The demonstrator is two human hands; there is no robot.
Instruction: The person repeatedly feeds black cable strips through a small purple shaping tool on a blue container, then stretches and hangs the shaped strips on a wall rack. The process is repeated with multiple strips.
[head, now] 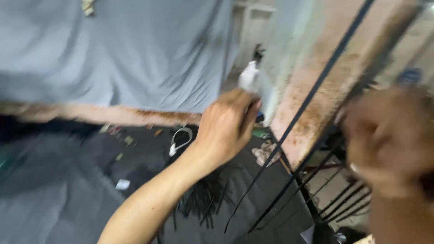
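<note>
Centrally in the frame, we held our left hand (pixel 226 126) raised, fingers curled shut around a small white object (pixel 248 76) that projected above the knuckles; a dark tuft (pixel 258 52) showed at its upper end, and blur prevented closer identification. Our right hand (pixel 389 140) occupied the right edge of the frame, heavily blurred; we could not tell whether it was open or closed, nor whether it gripped anything. Long black strips (pixel 312 95) ran diagonally from the upper right down toward the lower centre, passing between the two hands, with further strips fanned out at the lower right, near our right hand. Behind the strips stood a rust-stained pillar (pixel 312 68). A grey cloth (pixel 135 49) covered the upper left of the frame. Below it, a dark sheet (pixel 68 190) lay across the floor, carrying a bundle of black strands (pixel 203 199) under our left forearm, a white looped cord (pixel 180 141) just left of the left wrist, and scattered scraps (pixel 122 184).
</note>
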